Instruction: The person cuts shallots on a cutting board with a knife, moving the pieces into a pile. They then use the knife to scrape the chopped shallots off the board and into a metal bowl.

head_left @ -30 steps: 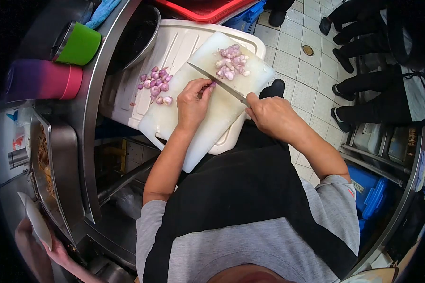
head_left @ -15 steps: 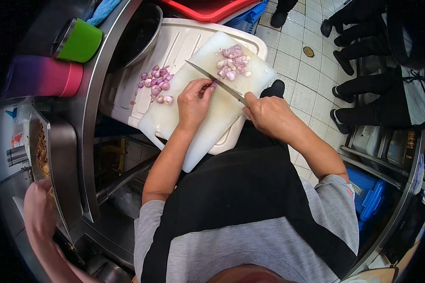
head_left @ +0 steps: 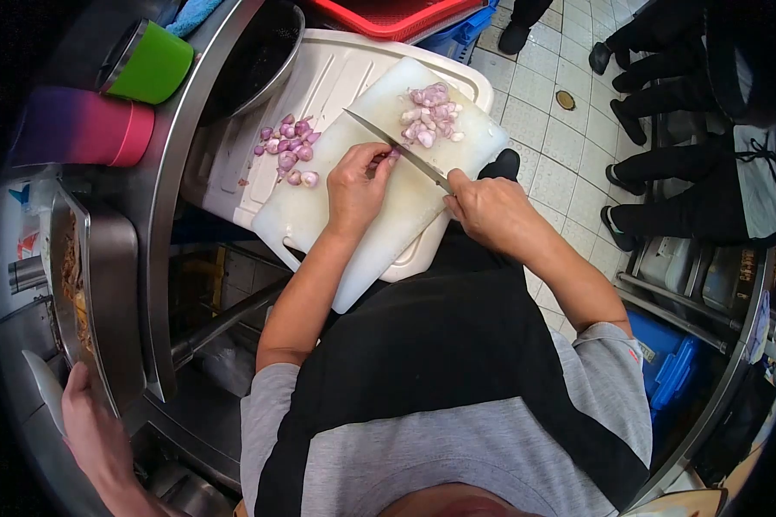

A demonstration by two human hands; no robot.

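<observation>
My right hand (head_left: 489, 209) is wrapped round the handle of a long kitchen knife (head_left: 403, 152), its blade slanting up and left over a white cutting board (head_left: 353, 250). Pinched in the fingers of my left hand (head_left: 359, 185) is a shallot (head_left: 394, 155), mostly hidden, right against the blade. A pile of cut, pale shallots (head_left: 430, 115) lies on the board's far right part. Whole purple shallots (head_left: 291, 148) sit to the left, by the board's edge on the cream plastic lid (head_left: 341, 56).
Left stands a steel counter (head_left: 165, 198) with a green cup (head_left: 151, 65), a pink-purple bottle (head_left: 129, 133) and a steel food pan (head_left: 116, 293). A co-worker's hand (head_left: 95, 431) holds a white dish below. A black wok-like bowl (head_left: 289, 65) and red basket (head_left: 397, 21) are beyond; people stand right.
The co-worker's hand at the lower left has moved down from the food pan, and a white dish shows more. My hands and the knife stay nearly in place; the view shifted slightly.
</observation>
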